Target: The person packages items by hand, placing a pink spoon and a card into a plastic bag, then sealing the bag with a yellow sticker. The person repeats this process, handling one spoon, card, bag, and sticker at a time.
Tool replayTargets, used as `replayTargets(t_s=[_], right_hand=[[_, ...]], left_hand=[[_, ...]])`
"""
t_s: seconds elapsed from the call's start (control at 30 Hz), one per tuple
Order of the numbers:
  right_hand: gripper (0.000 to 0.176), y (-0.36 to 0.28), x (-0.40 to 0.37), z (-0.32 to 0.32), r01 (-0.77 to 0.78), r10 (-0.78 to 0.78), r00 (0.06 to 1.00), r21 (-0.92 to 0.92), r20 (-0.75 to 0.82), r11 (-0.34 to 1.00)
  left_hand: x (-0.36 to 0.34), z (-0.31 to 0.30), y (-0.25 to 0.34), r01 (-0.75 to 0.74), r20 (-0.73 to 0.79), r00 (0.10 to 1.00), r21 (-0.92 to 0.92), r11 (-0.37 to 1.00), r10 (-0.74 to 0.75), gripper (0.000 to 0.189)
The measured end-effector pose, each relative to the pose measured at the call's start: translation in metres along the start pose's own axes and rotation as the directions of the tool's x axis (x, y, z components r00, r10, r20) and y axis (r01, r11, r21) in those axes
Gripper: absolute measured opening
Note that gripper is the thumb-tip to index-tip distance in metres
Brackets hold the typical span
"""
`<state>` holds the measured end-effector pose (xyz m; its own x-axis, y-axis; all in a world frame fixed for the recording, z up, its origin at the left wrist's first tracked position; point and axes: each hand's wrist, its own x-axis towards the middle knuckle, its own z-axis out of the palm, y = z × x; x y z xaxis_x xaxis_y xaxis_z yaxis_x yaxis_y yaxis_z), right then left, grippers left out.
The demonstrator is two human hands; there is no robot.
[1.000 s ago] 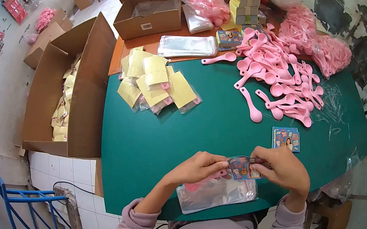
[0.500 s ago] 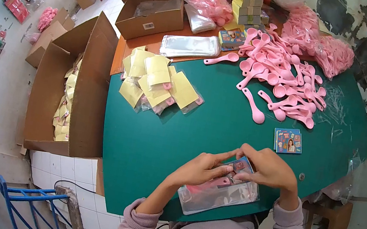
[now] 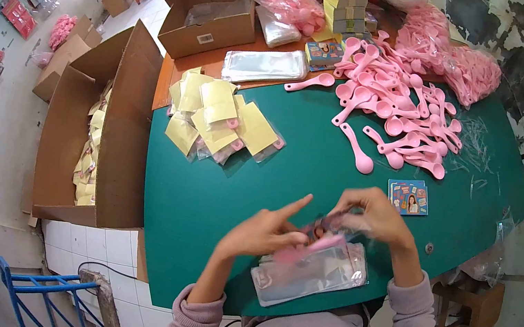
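My left hand (image 3: pixel 263 234) pinches one end of a packet (image 3: pixel 312 246), its index finger pointing outward. The packet is blurred by motion; a pink spoon and a dark card seem to be in clear plastic. At its other end, my right hand (image 3: pixel 375 215) has its fingers closed on the plastic. Below both hands, a stack of clear plastic bags (image 3: pixel 318 282) lies near the table's front edge. A few blue printed cards (image 3: pixel 409 198) lie just beyond my right hand.
Loose pink spoons (image 3: pixel 397 110) are heaped at the back right of the green table (image 3: pixel 195 222). Yellow-backed packets (image 3: pixel 217 117) lie at the left. A large cardboard box (image 3: pixel 130 133) holds more packets. Banded card stacks (image 3: pixel 343 6) and a bag of spoons (image 3: pixel 470 74) stand behind.
The packet has lifted off the bag stack and tilted between my hands. My left index finger has stretched outward, and my right hand has risen slightly. The view has shifted a little.
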<state>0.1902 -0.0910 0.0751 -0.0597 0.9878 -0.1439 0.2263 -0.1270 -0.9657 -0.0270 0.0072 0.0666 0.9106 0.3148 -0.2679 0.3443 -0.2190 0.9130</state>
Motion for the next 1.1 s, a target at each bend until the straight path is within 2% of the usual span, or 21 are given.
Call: replayTargets(t_s=[0.03, 0.1, 0.13, 0.17, 0.23, 0.27, 0.33, 0.47, 0.53, 0.57, 0.63, 0.67, 0.7, 0.77, 0.8, 0.83, 0.87, 0.9, 0.97, 1.0, 1.1], right_hand=[[0.019, 0.005, 0.003, -0.006, -0.003, 0.003, 1.000, -0.002, -0.003, 1.000], [0.018, 0.014, 0.008, -0.018, -0.062, 0.058, 0.982, -0.013, -0.181, 0.998], [0.020, 0.015, 0.010, -0.019, -0.071, 0.056, 0.979, -0.072, -0.198, 0.995], [0.020, 0.013, 0.011, -0.017, -0.068, 0.053, 0.980, -0.074, -0.192, 0.995], [0.017, 0.003, 0.011, -0.009, -0.090, 0.114, 0.976, 0.135, -0.183, 0.987], [0.017, 0.003, 0.011, -0.011, -0.092, 0.116, 0.976, 0.133, -0.182, 0.987], [0.015, 0.003, 0.012, -0.013, -0.153, 0.144, 0.979, -0.050, -0.144, 0.987], [0.015, 0.004, 0.018, -0.008, -0.175, 0.189, 0.969, 0.101, -0.160, 0.979], [0.019, 0.006, 0.025, -0.007, -0.058, -0.021, 0.932, -0.204, -0.363, 0.977], [0.019, 0.003, 0.029, -0.002, -0.059, -0.019, 0.932, -0.204, -0.362, 0.977], [0.025, -0.007, 0.036, 0.009, 0.159, -0.313, 0.841, -0.351, -0.441, 0.923], [0.036, -0.006, 0.034, 0.011, 0.186, -0.337, 0.903, -0.467, -0.265, 0.864], [0.036, -0.006, 0.030, 0.015, 0.187, -0.338, 0.903, -0.468, -0.265, 0.864], [0.042, -0.005, 0.022, 0.027, 0.256, -0.320, 0.947, -0.585, -0.005, 0.769], [0.039, -0.003, 0.020, 0.031, 0.222, -0.284, 0.959, -0.605, -0.006, 0.765], [0.039, -0.001, 0.019, 0.032, 0.219, -0.280, 0.960, -0.604, -0.007, 0.766], [0.035, 0.001, 0.018, 0.034, 0.227, -0.290, 0.957, -0.646, 0.010, 0.729], [0.031, 0.003, 0.018, 0.035, 0.237, -0.301, 0.953, -0.685, 0.027, 0.689], [0.028, 0.008, 0.017, 0.035, 0.267, -0.304, 0.950, -0.697, 0.074, 0.666], [0.024, 0.011, 0.017, 0.036, 0.298, -0.305, 0.945, -0.708, 0.121, 0.641], [0.021, 0.017, 0.018, 0.040, 0.305, -0.325, 0.939, -0.716, 0.115, 0.628]], left_hand=[[-0.003, -0.006, -0.011, -0.002, 0.003, 1.000, -0.002, 1.000, 0.002, 0.065], [-0.005, -0.015, -0.035, -0.162, -0.164, 0.980, -0.325, 0.932, 0.113, 0.051], [-0.006, -0.016, -0.039, -0.140, -0.237, 0.971, -0.439, 0.887, 0.036, 0.036], [-0.006, -0.017, -0.040, -0.142, -0.243, 0.969, -0.439, 0.887, 0.036, 0.036], [-0.003, -0.016, -0.038, -0.098, -0.281, 0.958, -0.518, 0.850, -0.061, 0.031], [-0.002, -0.015, -0.039, -0.100, -0.282, 0.958, -0.520, 0.848, -0.060, 0.031], [-0.001, -0.013, -0.041, -0.084, -0.266, 0.962, -0.495, 0.865, -0.059, 0.028], [0.007, -0.002, -0.042, -0.055, -0.307, 0.946, -0.473, 0.879, -0.106, 0.026], [0.014, 0.009, -0.044, -0.043, -0.505, 0.845, -0.390, 0.920, -0.174, 0.026], [0.017, 0.014, -0.044, -0.043, -0.505, 0.845, -0.391, 0.919, -0.176, 0.026], [0.022, 0.020, -0.042, -0.128, -0.298, 0.936, -0.781, 0.611, -0.185, 0.034], [0.022, 0.023, -0.038, -0.100, -0.240, 0.955, -0.813, 0.573, -0.173, 0.041], [0.021, 0.023, -0.037, -0.101, -0.241, 0.955, -0.813, 0.574, -0.173, 0.041], [0.021, 0.023, -0.036, -0.075, -0.183, 0.964, -0.885, 0.459, -0.195, 0.043], [0.019, 0.023, -0.034, -0.074, -0.181, 0.964, -0.886, 0.457, -0.195, 0.043], [0.017, 0.024, -0.032, -0.060, -0.207, 0.952, -0.851, 0.521, -0.228, 0.044], [0.015, 0.024, -0.031, -0.043, -0.234, 0.937, -0.812, 0.582, -0.257, 0.046], [0.013, 0.023, -0.029, -0.041, -0.232, 0.938, -0.812, 0.582, -0.258, 0.046], [0.009, 0.022, -0.027, 0.054, -0.135, 0.956, -0.791, 0.609, -0.261, 0.047], [0.009, 0.022, -0.025, 0.054, -0.136, 0.956, -0.791, 0.610, -0.260, 0.047], [0.011, 0.026, -0.024, 0.097, -0.129, 0.951, -0.738, 0.668, -0.280, 0.047]])
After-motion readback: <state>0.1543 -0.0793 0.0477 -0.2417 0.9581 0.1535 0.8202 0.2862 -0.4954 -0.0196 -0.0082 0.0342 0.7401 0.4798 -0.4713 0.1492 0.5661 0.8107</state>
